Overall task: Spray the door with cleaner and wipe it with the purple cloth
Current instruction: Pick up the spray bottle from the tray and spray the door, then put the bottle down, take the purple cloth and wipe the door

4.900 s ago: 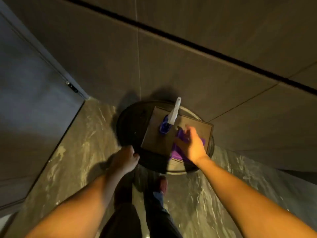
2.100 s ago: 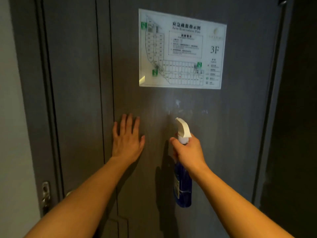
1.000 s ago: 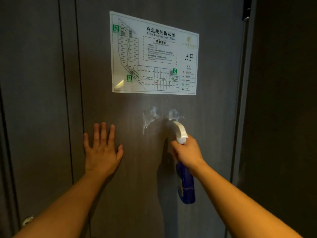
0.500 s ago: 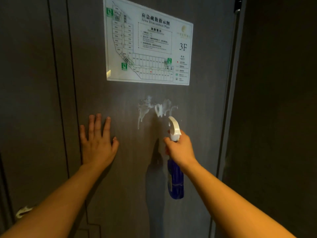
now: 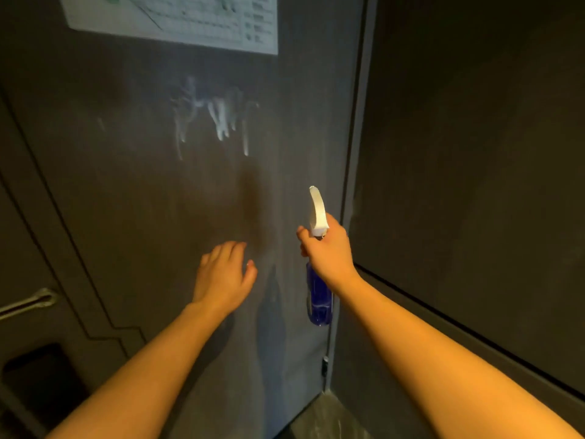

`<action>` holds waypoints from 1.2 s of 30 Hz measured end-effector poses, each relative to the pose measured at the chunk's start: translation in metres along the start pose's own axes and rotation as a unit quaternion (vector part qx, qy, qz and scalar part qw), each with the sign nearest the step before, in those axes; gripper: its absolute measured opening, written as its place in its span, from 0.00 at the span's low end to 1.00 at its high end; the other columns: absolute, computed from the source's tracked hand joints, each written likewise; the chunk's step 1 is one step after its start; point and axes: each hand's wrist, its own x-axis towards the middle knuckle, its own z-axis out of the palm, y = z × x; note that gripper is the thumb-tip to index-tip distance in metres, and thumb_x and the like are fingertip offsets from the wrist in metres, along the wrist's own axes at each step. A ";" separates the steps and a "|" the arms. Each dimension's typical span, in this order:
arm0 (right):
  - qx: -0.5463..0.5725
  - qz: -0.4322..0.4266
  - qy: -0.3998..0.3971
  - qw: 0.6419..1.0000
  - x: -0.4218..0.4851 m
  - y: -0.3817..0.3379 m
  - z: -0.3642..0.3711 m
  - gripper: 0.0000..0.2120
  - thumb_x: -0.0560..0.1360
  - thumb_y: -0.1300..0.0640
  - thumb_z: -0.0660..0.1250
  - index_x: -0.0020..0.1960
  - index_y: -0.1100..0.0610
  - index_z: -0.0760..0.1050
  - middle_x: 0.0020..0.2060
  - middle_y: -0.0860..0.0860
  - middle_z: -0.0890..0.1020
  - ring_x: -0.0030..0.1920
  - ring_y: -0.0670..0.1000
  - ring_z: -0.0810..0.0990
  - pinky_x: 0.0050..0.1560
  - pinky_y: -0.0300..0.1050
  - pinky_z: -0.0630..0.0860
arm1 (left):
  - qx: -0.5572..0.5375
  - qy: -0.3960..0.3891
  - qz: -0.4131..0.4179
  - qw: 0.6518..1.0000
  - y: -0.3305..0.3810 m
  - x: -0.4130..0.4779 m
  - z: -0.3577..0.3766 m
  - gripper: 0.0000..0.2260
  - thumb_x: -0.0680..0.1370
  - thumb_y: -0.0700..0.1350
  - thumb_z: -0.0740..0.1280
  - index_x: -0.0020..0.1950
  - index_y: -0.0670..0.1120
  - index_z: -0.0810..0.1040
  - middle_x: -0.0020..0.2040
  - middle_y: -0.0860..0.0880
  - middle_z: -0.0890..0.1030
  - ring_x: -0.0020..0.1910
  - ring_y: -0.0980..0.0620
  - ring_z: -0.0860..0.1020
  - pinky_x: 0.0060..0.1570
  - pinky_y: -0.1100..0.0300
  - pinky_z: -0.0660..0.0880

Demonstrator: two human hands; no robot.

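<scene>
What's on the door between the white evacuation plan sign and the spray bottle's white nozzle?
In the head view, only white foamy cleaner streaks running down the dark grey door; below them, bare door down to the nozzle.

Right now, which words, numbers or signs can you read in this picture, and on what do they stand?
None can be read.
Sheet on the door: grid lines, small text rows and green marks, all too blurred to read.
Spray bottle in the right hand: no readable label on its blue body.
Foam streaks on the door: cleaner, not writing.
</scene>
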 end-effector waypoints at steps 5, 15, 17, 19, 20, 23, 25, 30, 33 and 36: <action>-0.015 0.045 0.037 0.998 -0.040 0.052 -0.067 0.06 0.76 0.55 0.69 0.48 0.48 0.72 0.39 0.53 0.79 0.41 0.59 0.81 0.46 0.62 0.81 | -0.009 -0.109 0.034 0.993 0.078 -0.050 0.053 0.21 0.76 0.54 0.57 0.53 0.41 0.80 0.49 0.40 0.82 0.48 0.37 0.80 0.45 0.46 0.77; -0.035 0.164 0.111 0.980 -0.141 0.173 -0.220 0.08 0.76 0.57 0.71 0.49 0.54 0.71 0.36 0.46 0.75 0.31 0.41 0.75 0.31 0.31 0.70 | -0.061 -0.261 0.100 0.958 0.247 -0.182 0.131 0.21 0.78 0.55 0.55 0.54 0.41 0.78 0.50 0.41 0.80 0.51 0.36 0.79 0.47 0.44 0.75; -0.040 0.185 0.121 0.974 -0.162 0.197 -0.243 0.12 0.76 0.56 0.72 0.53 0.57 0.71 0.37 0.45 0.75 0.34 0.44 0.75 0.34 0.36 0.72 | -0.066 -0.300 0.110 0.945 0.275 -0.211 0.146 0.16 0.79 0.52 0.60 0.56 0.42 0.77 0.51 0.41 0.80 0.53 0.36 0.78 0.49 0.44 0.74; -0.038 0.207 0.129 0.969 -0.180 0.221 -0.264 0.13 0.76 0.55 0.72 0.55 0.57 0.70 0.38 0.46 0.75 0.35 0.44 0.75 0.37 0.39 0.73 | -0.068 -0.335 0.113 0.933 0.298 -0.240 0.163 0.15 0.80 0.52 0.60 0.58 0.42 0.77 0.53 0.41 0.79 0.55 0.37 0.77 0.52 0.44 0.72; -0.037 0.218 0.130 0.967 -0.189 0.234 -0.273 0.14 0.76 0.55 0.72 0.56 0.57 0.70 0.39 0.46 0.76 0.36 0.45 0.75 0.37 0.39 0.73 | -0.070 -0.346 0.118 0.928 0.308 -0.254 0.172 0.16 0.80 0.53 0.59 0.56 0.42 0.77 0.51 0.41 0.79 0.53 0.37 0.77 0.51 0.45 0.73; -0.036 0.251 0.134 0.958 -0.212 0.271 -0.295 0.17 0.77 0.53 0.72 0.59 0.56 0.69 0.41 0.47 0.75 0.38 0.46 0.76 0.39 0.40 0.75 | -0.079 -0.389 0.120 0.910 0.334 -0.293 0.202 0.17 0.76 0.54 0.57 0.47 0.43 0.78 0.42 0.42 0.79 0.43 0.37 0.79 0.40 0.47 0.75; -0.037 0.268 0.139 0.953 -0.221 0.296 -0.306 0.17 0.77 0.53 0.72 0.59 0.56 0.68 0.40 0.47 0.74 0.38 0.46 0.76 0.40 0.40 0.77 | -0.090 -0.422 0.126 0.893 0.351 -0.310 0.217 0.18 0.76 0.58 0.55 0.47 0.46 0.77 0.44 0.44 0.79 0.43 0.42 0.80 0.42 0.50 0.77; -0.040 0.291 0.144 0.945 -0.236 0.359 -0.317 0.19 0.77 0.53 0.72 0.62 0.54 0.66 0.44 0.48 0.76 0.41 0.47 0.78 0.37 0.34 0.79 | -0.131 -0.460 0.089 0.874 0.377 -0.354 0.275 0.24 0.77 0.69 0.53 0.62 0.55 0.73 0.56 0.51 0.79 0.52 0.50 0.79 0.51 0.51 0.79; -0.051 0.269 0.154 0.949 -0.243 0.405 -0.317 0.21 0.76 0.53 0.73 0.63 0.57 0.68 0.49 0.56 0.78 0.47 0.54 0.83 0.47 0.49 0.85 | -0.142 -0.484 0.088 0.859 0.395 -0.380 0.313 0.26 0.80 0.66 0.57 0.70 0.51 0.72 0.63 0.49 0.78 0.58 0.49 0.79 0.51 0.60 0.71; -0.056 0.261 0.163 0.950 -0.245 0.446 -0.313 0.20 0.74 0.57 0.75 0.61 0.54 0.69 0.54 0.59 0.78 0.53 0.56 0.83 0.52 0.52 0.85 | -0.155 -0.497 0.085 0.850 0.405 -0.405 0.357 0.30 0.80 0.66 0.58 0.75 0.48 0.67 0.71 0.46 0.74 0.67 0.48 0.75 0.60 0.56 0.73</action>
